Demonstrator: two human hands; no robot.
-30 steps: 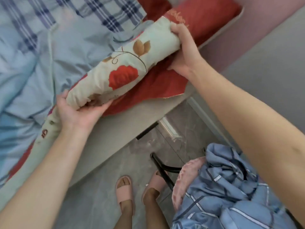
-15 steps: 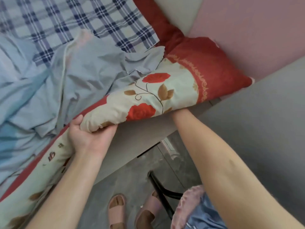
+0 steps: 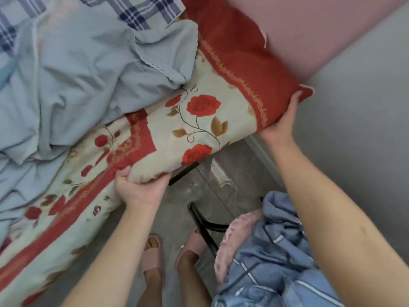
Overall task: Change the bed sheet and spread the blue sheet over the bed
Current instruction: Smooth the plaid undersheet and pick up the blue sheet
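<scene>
A plaid cloth [image 3: 141, 12] lies at the top edge. Lower centre, two pink sandals [image 3: 152, 255] stand on the grey floor [image 3: 190, 191], beside a black metal frame [image 3: 201, 227] bearing a fuzzy pink cushion [image 3: 234, 240].

We see a bare left hand [image 3: 141, 191] and a bare right hand [image 3: 281, 125] on forearms uncovered right to the near edge, and between them bare legs in pink open-toed slide sandals [image 3: 152, 258], each with one broad strap.

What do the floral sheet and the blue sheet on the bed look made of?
The floral sheet: thick, matte printed fabric, perhaps padded; its gripped edge bulges roundly. The blue sheet: thin cloth, likely cotton, matte; it crumples into sharp creases.
</scene>
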